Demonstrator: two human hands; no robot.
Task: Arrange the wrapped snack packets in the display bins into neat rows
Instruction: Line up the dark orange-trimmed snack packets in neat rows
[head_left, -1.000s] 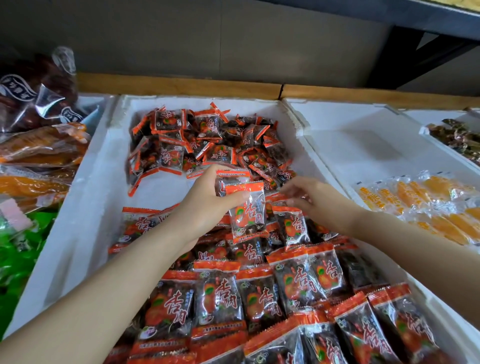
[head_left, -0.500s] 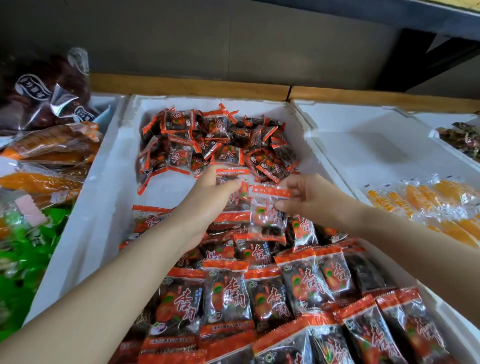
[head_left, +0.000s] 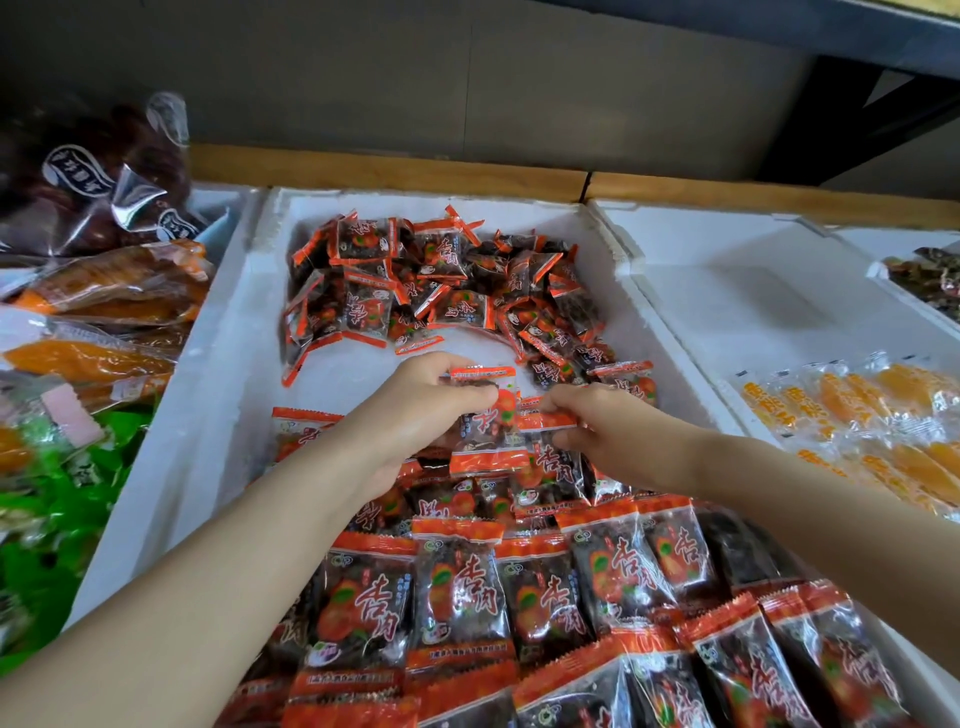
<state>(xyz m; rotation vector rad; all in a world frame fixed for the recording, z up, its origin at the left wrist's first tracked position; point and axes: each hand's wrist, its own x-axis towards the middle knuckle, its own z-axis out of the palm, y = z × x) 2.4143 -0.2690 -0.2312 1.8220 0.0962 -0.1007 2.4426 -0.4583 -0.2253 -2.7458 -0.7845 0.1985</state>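
A red snack packet is held up over the middle of the white bin in the curled grip of the left hand. A second packet just beside it is pinched by the right hand. In front, neat rows are laid; behind, a loose pile.

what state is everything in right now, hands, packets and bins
left hand, grips the orange packet by its upper part
orange packet, upright, held over the rows
right hand, pinches the top seal of a second packet
back pile, jumbled, unsorted
front rows, lined up, overlapping
foam bin, half sorted
yellow packets, side by side in the next bin
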